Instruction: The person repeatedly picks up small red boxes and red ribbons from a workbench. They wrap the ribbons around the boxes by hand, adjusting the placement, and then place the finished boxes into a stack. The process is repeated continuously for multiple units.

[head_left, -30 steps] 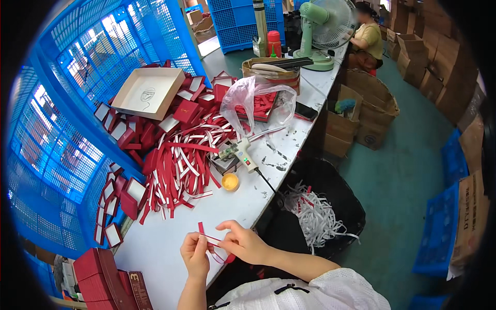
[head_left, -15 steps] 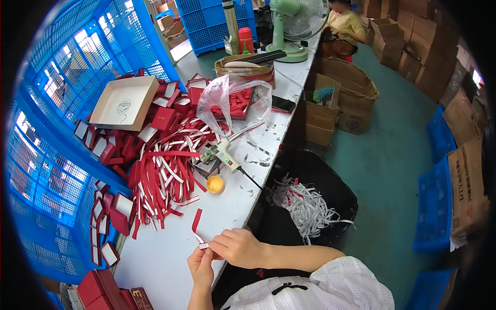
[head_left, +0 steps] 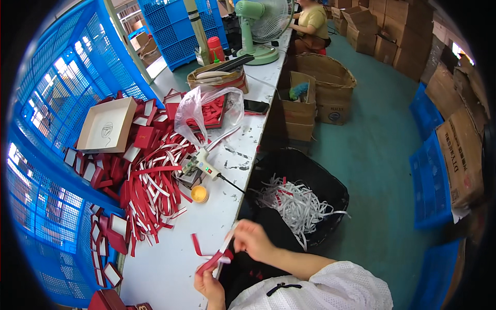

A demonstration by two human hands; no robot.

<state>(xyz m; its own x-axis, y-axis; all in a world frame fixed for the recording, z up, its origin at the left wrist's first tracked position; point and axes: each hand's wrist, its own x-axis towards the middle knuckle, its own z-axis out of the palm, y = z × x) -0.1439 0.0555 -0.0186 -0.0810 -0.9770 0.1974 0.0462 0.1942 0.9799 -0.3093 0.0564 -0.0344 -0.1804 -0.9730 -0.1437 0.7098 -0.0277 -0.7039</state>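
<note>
Head view: half a second ago the hands meet over the ribbon (head_left: pixel 208 265); now they are apart. Left hand (head_left: pixel 210 287) pinches the ribbon between thumb and fingers near the counter (head_left: pixel 165 266) edge, one red end curling up and away. Right hand (head_left: pixel 253 243) is raised further up the view, its fingertips seemingly pinching a white strip (head_left: pixel 227 241) that runs down to the ribbon; blur hides the exact grip. To judge by this, the white layer is parting from the red, with the two not wholly separate. Glue gun (head_left: pixel 207 166) and ribbon pile (head_left: pixel 157 194) lie beyond, untouched; white scraps (head_left: pixel 305 209) fill a black bin (head_left: pixel 336 186) at right.
</note>
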